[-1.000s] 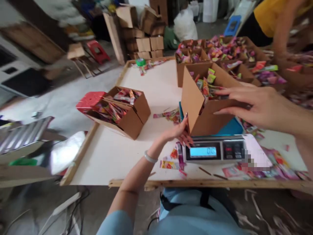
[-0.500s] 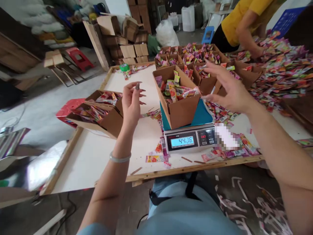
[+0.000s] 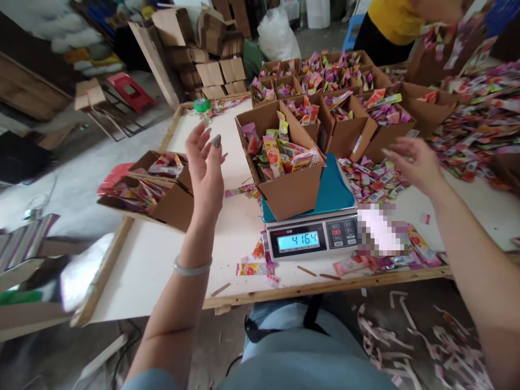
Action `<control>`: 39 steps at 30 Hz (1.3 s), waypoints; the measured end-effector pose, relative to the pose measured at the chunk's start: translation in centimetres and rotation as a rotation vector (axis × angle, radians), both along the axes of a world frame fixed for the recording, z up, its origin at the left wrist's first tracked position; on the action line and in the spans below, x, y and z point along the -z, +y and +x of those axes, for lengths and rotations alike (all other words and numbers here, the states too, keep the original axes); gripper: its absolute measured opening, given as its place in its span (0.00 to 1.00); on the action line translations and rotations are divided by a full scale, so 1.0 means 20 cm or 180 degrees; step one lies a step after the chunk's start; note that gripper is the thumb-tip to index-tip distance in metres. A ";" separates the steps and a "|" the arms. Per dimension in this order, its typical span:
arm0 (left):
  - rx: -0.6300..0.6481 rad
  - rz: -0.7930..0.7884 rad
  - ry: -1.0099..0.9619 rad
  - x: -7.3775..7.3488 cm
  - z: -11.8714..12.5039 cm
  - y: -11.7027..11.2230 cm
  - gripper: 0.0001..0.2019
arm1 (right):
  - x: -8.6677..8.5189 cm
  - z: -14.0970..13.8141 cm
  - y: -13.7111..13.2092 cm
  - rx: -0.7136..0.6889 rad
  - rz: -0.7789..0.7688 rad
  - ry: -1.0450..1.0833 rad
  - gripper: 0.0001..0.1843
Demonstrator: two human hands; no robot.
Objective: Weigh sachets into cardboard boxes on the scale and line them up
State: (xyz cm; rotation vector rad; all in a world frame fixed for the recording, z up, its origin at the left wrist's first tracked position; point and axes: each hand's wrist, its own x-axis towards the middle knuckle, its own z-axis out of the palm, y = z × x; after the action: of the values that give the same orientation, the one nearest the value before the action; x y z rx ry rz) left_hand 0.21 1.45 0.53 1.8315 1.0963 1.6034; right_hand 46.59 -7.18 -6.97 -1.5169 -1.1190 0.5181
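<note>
A brown cardboard box [image 3: 290, 189] full of colourful snack packets stands on the teal platform of a digital scale [image 3: 311, 238], whose display reads 4164. My left hand [image 3: 205, 162] hovers empty to the left of the box, fingers spread, palm toward it. My right hand [image 3: 410, 162] hangs open to the right of the box, above a loose heap of packets [image 3: 369, 179], touching nothing.
Several open boxes [image 3: 349, 116] of packets stand behind the scale. An open box [image 3: 160, 187] of packets sits at the table's left edge. A big pile of packets [image 3: 479, 119] lies at the right, where a person in a yellow shirt [image 3: 396, 21] works. Scraps litter the floor.
Both hands let go of the box on the scale and drew apart. The right hand dropped lower to the right. The display went from 0.0 to 4164.
</note>
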 end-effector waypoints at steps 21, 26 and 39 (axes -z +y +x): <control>0.0010 -0.0042 -0.0449 -0.02 -0.11 -0.14 0.31 | -1.08 -1.27 0.45 -0.2847 -0.1756 -0.2999 0.42; 0.0031 -0.0086 -0.0546 0.00 -0.13 -0.16 0.28 | -0.97 -1.32 0.48 -0.3025 -0.1575 -0.2808 0.19; 0.0130 -0.0097 -0.0599 -0.03 -0.15 -0.12 0.26 | -1.45 -0.80 0.29 0.0466 -0.0771 -0.4056 0.28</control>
State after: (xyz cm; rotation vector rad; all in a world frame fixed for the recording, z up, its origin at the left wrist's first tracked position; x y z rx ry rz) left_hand -2.81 -0.91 1.18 1.6351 0.9877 1.6869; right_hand 30.58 -1.47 22.07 -2.1710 -1.8859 -0.5640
